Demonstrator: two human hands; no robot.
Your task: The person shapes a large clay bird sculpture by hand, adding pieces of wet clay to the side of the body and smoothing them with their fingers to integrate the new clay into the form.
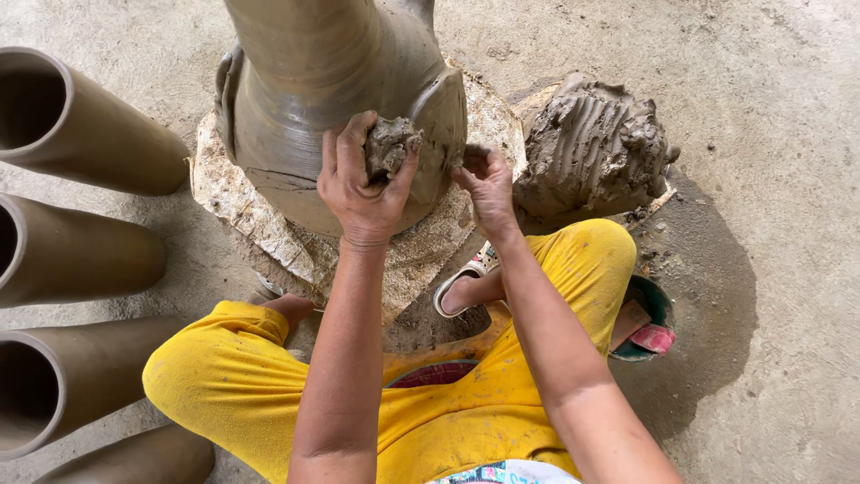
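Knees in yellow cloth (484,403) frame the bottom of the view, the person squatting over a bare concrete floor (770,179), with a sandalled foot (461,282) showing between them. From there both forearms reach up and away. The left hand (363,184) is closed around a rough lump of wet grey clay (390,143), fingers over its top and thumb along its right side, pressing it against the lower wall of a tall grey unfired clay vessel (305,99). The right hand (488,184) sits just beside it to the right, fingers curled in against a raised flap-like lug (443,116) on the vessel's wall; whether it pinches clay of its own cannot be told, since the fingertips are turned away. The vessel stands on a pale, crusted round board (269,233) and its upper part is cut off by the top edge. To its right, touching the board's edge, rests a big mound of finger-scored grey clay (591,143). By the right knee a green bowl (658,309) holds a red rag, mostly hidden behind the leg. Along the left edge lie four brown clay tubes (98,143), open mouths partly out of frame.
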